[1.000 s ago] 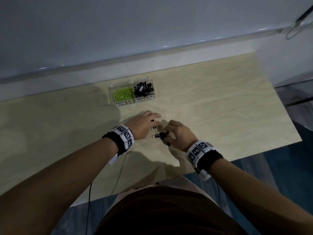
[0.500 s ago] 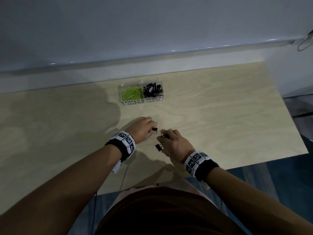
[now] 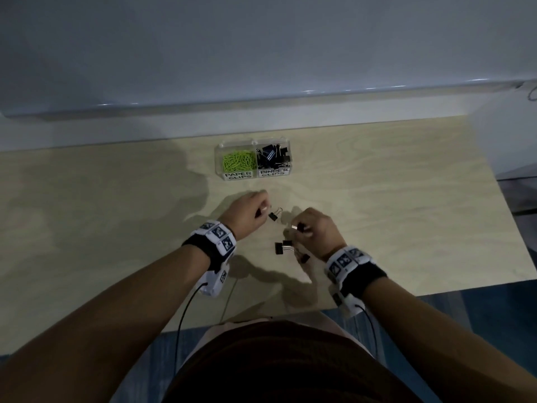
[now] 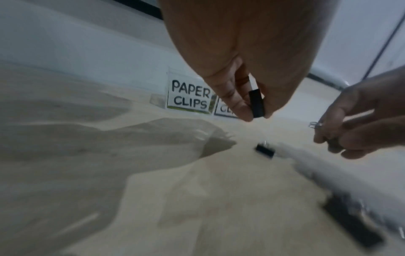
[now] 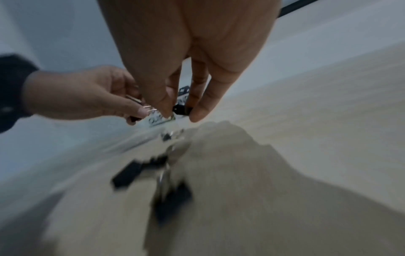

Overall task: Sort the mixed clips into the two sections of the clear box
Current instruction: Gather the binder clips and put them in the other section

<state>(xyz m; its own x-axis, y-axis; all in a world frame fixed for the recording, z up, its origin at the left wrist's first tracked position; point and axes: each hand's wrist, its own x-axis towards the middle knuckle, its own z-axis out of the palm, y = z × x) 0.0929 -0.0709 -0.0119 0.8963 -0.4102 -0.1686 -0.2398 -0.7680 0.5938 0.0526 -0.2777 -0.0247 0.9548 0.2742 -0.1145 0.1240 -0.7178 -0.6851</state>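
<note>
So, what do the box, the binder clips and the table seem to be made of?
Box: clear, glossy walls, probably plastic. Binder clips: matte black bodies with thin shiny wire handles, likely metal. Table: pale wavy grain, looks like wood or a wood-look laminate.

My arms are bare from the elbow down. My left hand [image 3: 247, 212] and right hand [image 3: 315, 231] are bare too, no gloves or rings that I can make out. On each wrist I wear a black band [image 3: 203, 251] topped by a white strap of square black-and-white marker tags [image 3: 218, 232]. A white camera housing [image 3: 216, 279] hangs under my left wrist, with a thin black cable [image 3: 181, 318] running back from it. The right wrist carries the same set, its own cable [image 3: 373, 330] trailing. My top [image 3: 276, 365] is dark brown.
</note>
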